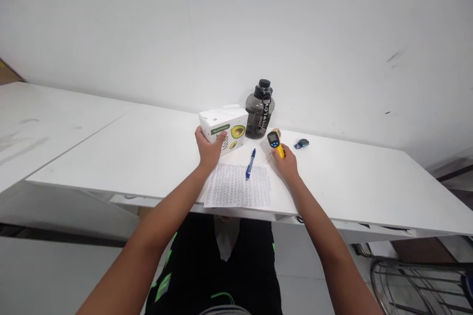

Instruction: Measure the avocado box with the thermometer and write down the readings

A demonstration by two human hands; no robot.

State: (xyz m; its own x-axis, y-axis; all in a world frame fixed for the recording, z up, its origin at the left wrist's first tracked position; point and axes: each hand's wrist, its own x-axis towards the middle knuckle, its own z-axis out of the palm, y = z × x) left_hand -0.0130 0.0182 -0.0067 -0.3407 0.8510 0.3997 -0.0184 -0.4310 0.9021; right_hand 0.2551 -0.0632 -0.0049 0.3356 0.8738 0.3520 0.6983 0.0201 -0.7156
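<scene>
Nearest on the white worktop (354, 182) lies a written sheet (236, 193), a blue pen (251, 164) across its far edge. At the sheet's 2 o'clock, the right hand (288, 163) has its fingers round a yellow handheld meter (274, 141). At 11 o'clock, the left hand's (209, 151) fingers hold a white box (221, 119). Farther, a dark bottle (254, 110) stands near 12 o'clock.

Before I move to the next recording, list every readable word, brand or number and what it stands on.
"Mea", following letter unclear: avocado-printed white box.
"LOV", partly readable: strap on the dark water bottle.
Too blurred: green brand band on the box.
Too small: rows on the paper sheet; yellow infrared thermometer display.
</scene>
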